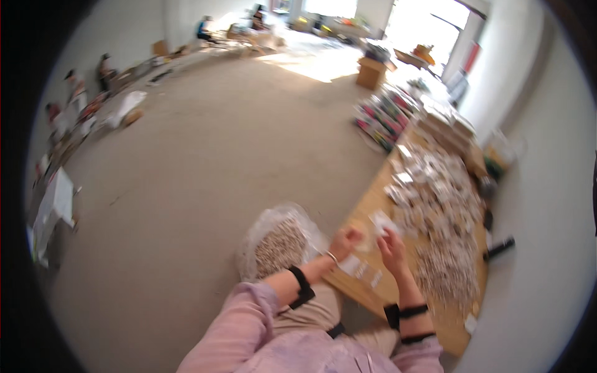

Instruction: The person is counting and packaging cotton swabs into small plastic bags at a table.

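The person's right hand (392, 250) is over the near part of the wooden surface (368, 208), its fingers pinched on the edge of a small whitish packet (382, 221); whether the packet holds anything is too blurred to tell. The left hand (346, 243) is just beside it, near the edge of the surface, its fingers curled inward; whether they grip something cannot be told.

Beside the person's left forearm is a large clear plastic bag (287, 210), open at the top and well filled with small tan pieces (279, 247). What it rests on is hidden. Below the hands, a few flat packets (362, 270) lie on the surface.

Along the right side of the surface spreads a heap of small, shiny packets (429, 186), their contents indistinct; nearer the person it meets a loose pile of small pale pieces (445, 272). Brown cartons (445, 126) are at the far end. Farther off, on the floor, a cardboard box (370, 73) has dark material showing at its top.
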The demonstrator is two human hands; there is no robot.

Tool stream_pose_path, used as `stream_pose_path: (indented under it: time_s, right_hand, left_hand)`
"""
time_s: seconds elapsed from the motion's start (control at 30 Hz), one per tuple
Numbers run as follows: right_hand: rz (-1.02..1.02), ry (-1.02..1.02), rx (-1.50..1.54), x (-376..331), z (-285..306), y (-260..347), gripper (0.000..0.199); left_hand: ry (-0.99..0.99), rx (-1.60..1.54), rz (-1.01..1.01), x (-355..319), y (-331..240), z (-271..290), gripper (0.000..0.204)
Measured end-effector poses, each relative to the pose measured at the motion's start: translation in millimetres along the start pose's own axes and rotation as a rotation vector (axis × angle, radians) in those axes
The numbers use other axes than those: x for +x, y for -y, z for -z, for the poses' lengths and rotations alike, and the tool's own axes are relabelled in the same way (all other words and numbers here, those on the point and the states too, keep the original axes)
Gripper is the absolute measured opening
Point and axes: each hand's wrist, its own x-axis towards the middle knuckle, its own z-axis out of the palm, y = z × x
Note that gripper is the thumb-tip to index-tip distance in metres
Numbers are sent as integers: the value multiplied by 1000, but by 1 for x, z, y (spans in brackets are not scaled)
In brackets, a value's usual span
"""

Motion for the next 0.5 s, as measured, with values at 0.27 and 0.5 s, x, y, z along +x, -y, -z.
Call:
stream_pose_path:
  time_s: [0.27, 0.5]
  right_hand:
    - [-436, 235, 610, -12, -26, 33, 28]
    - [-497, 164, 780, 0, -62, 44, 14]
  left_hand:
    - [-202, -481, 185, 4, -30, 17, 18]
    - [-292, -466, 202, -11, -26, 41, 22]
